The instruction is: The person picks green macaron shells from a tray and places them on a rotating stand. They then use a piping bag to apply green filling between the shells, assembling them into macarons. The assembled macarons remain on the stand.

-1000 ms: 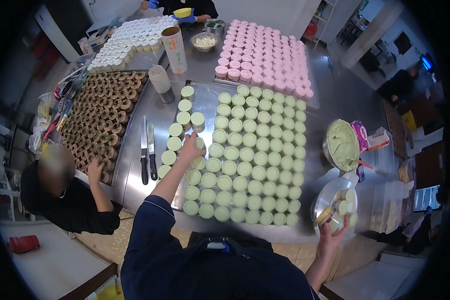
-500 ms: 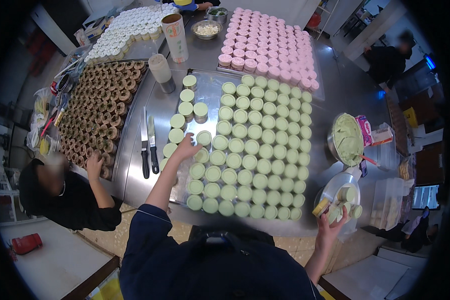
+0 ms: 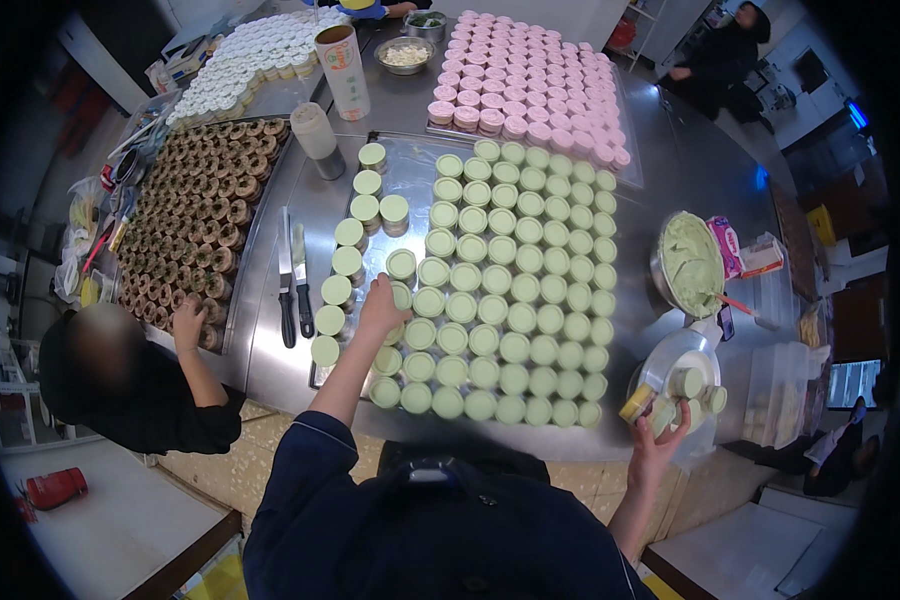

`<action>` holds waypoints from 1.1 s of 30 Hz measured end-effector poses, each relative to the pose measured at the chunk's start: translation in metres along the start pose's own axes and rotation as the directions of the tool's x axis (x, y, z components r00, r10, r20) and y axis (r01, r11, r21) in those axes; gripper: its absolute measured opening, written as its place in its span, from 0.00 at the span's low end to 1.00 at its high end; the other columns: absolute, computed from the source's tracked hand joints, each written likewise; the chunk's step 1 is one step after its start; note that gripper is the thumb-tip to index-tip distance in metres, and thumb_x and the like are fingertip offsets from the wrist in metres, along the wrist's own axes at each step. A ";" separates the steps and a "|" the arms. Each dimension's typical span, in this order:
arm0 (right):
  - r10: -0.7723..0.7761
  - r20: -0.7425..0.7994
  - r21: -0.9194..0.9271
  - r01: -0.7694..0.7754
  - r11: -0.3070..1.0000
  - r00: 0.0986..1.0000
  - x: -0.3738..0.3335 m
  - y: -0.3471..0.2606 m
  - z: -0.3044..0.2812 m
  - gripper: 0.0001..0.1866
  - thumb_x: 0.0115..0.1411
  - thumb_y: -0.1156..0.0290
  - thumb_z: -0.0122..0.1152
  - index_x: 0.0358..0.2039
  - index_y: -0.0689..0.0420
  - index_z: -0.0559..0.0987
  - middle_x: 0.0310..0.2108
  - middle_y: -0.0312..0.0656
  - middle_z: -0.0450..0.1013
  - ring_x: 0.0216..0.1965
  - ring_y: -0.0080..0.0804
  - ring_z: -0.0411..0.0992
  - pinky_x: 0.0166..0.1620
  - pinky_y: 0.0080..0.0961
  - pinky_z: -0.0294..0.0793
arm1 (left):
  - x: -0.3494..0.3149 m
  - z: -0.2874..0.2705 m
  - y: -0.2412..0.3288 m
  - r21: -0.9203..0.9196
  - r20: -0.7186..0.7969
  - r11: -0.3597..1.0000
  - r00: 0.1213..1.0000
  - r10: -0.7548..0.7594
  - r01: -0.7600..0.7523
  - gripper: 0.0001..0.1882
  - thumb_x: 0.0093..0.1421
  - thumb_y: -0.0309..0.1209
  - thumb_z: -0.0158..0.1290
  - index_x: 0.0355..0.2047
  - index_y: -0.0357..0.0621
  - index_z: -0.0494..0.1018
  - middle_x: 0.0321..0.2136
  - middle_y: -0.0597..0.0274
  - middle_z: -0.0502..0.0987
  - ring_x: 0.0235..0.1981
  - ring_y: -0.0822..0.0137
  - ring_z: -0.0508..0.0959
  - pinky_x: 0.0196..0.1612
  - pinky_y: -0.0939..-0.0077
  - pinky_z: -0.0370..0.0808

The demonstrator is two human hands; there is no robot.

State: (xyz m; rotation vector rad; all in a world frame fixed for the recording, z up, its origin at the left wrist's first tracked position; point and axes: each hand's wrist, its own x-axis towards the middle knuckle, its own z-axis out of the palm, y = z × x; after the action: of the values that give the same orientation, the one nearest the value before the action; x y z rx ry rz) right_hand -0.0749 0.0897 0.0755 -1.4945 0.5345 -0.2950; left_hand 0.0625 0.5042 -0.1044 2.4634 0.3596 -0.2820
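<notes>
- A worker's left hand [image 3: 380,310] partly covers a green cup [image 3: 401,296] on a tray [image 3: 407,165]; whether the fingers grip it cannot be told.
- The right hand [image 3: 658,447], well apart from the left, curves around cups in a steel bowl [image 3: 670,350], hiding part of them; its hold is unclear.
- A co-worker's blue glove [image 3: 372,10] is cut off at the top edge.
- Round, flat-topped, pale green cups [image 3: 484,341] stand in close rows, sides mostly hidden.
- The surface [image 3: 263,300] is shiny metal; thick green cream [image 3: 686,250] lies swirled nearby.
</notes>
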 end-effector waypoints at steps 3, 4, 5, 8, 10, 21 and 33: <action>-0.003 -0.021 0.014 0.003 1.000 1.000 -0.002 0.001 -0.005 0.44 0.46 0.83 0.62 0.59 0.46 0.49 0.55 0.48 0.54 0.51 0.35 0.60 0.50 0.26 0.63 | -0.003 0.000 0.009 0.049 -0.035 0.999 0.999 -0.019 0.021 0.41 0.34 0.30 0.65 0.45 0.33 0.51 0.40 0.41 0.66 0.41 0.46 0.72 0.39 0.62 0.74; -0.003 -0.022 0.037 0.003 0.999 1.000 -0.003 0.001 -0.007 0.44 0.47 0.83 0.62 0.59 0.45 0.49 0.55 0.48 0.53 0.51 0.35 0.60 0.50 0.27 0.63 | -0.003 0.000 0.012 0.061 -0.037 0.997 0.999 -0.034 0.037 0.42 0.35 0.29 0.65 0.46 0.34 0.51 0.40 0.41 0.66 0.40 0.47 0.72 0.39 0.62 0.74; -0.005 -0.034 0.029 0.006 1.000 0.999 -0.003 0.001 -0.008 0.44 0.47 0.83 0.62 0.59 0.45 0.49 0.55 0.48 0.53 0.51 0.35 0.60 0.50 0.27 0.63 | -0.004 0.000 0.014 0.063 -0.048 0.997 0.998 -0.036 0.039 0.42 0.35 0.29 0.65 0.47 0.34 0.50 0.40 0.41 0.66 0.40 0.47 0.72 0.38 0.62 0.74; 0.005 -0.051 0.050 -0.002 0.999 0.999 -0.004 0.004 -0.012 0.44 0.47 0.83 0.61 0.59 0.46 0.48 0.55 0.48 0.54 0.51 0.35 0.60 0.50 0.27 0.63 | -0.007 0.001 0.018 0.046 -0.083 0.998 0.996 -0.041 0.045 0.45 0.36 0.29 0.64 0.50 0.36 0.48 0.40 0.42 0.67 0.40 0.47 0.72 0.38 0.62 0.74; 0.010 -0.039 0.073 -0.007 0.997 0.999 -0.003 0.007 -0.014 0.44 0.47 0.84 0.61 0.59 0.45 0.48 0.55 0.49 0.54 0.51 0.36 0.60 0.51 0.27 0.63 | -0.008 0.000 0.017 0.023 -0.121 0.999 0.992 -0.027 0.030 0.47 0.36 0.29 0.64 0.52 0.36 0.46 0.39 0.42 0.67 0.39 0.47 0.72 0.37 0.62 0.74; -0.018 -0.026 -0.006 0.018 1.000 0.999 0.001 0.014 -0.012 0.43 0.48 0.83 0.60 0.59 0.45 0.48 0.54 0.49 0.56 0.52 0.36 0.60 0.50 0.29 0.64 | -0.012 0.002 0.020 0.087 -0.183 0.996 0.983 0.035 -0.019 0.49 0.37 0.28 0.64 0.55 0.41 0.44 0.40 0.44 0.67 0.39 0.47 0.71 0.36 0.61 0.73; 0.074 0.020 0.052 -0.075 0.996 0.997 0.000 0.004 0.008 0.43 0.46 0.85 0.60 0.59 0.45 0.49 0.49 0.46 0.60 0.48 0.34 0.62 0.48 0.27 0.66 | -0.003 -0.029 0.000 -0.253 0.048 0.966 0.996 0.076 -0.062 0.53 0.38 0.32 0.63 0.58 0.41 0.39 0.49 0.35 0.61 0.51 0.48 0.65 0.52 0.63 0.65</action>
State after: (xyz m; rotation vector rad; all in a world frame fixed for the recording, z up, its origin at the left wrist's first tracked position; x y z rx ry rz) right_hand -0.0716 0.0968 0.0712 -1.4212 0.5626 -0.2358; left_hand 0.0626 0.5212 -0.0808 2.2088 0.2669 -0.2600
